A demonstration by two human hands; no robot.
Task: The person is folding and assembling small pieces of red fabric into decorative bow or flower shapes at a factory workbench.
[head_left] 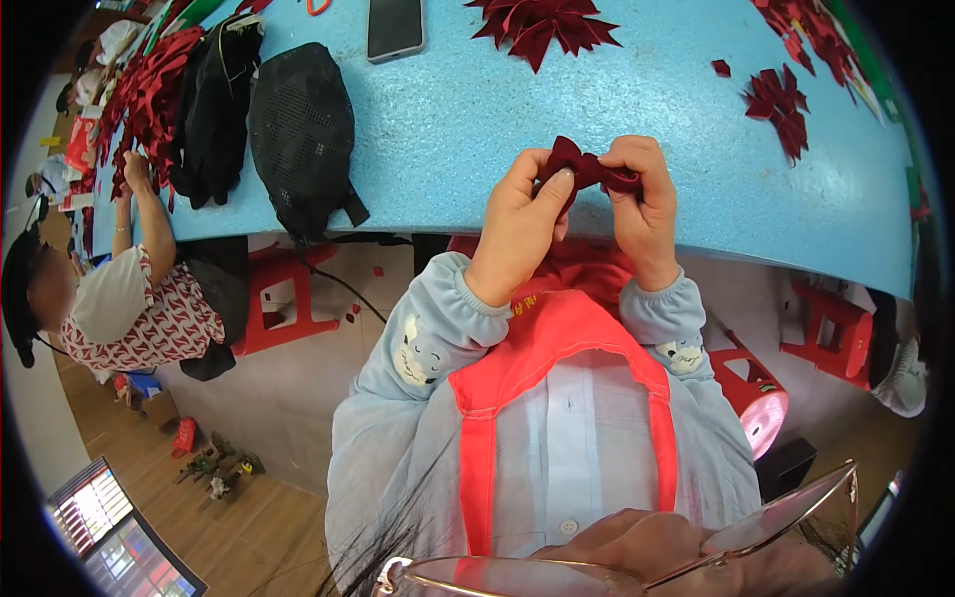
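Note:
Just above the table's near edge, a dark red velvet bow [591, 171] is stretched between my two hands. My left hand [519, 221] pinches its left part, with the thumb pressed on the fabric. The right end is curled between the thumb and bent fingers of my right hand [645, 207]. My fingers cover parts of both ends. At the far middle of the table lies a heap of dark red bows [542, 28]. A smaller bunch of similar red fabric pieces [778, 111] rests to the right.
On the blue table [448, 159] lie a phone [395, 28], a black mesh bag [301, 134] and black cloth [214, 109]. A big red fabric pile [149, 95] is at far left, where a co-worker [149, 298] sits. Red stools [286, 300] stand below the table.

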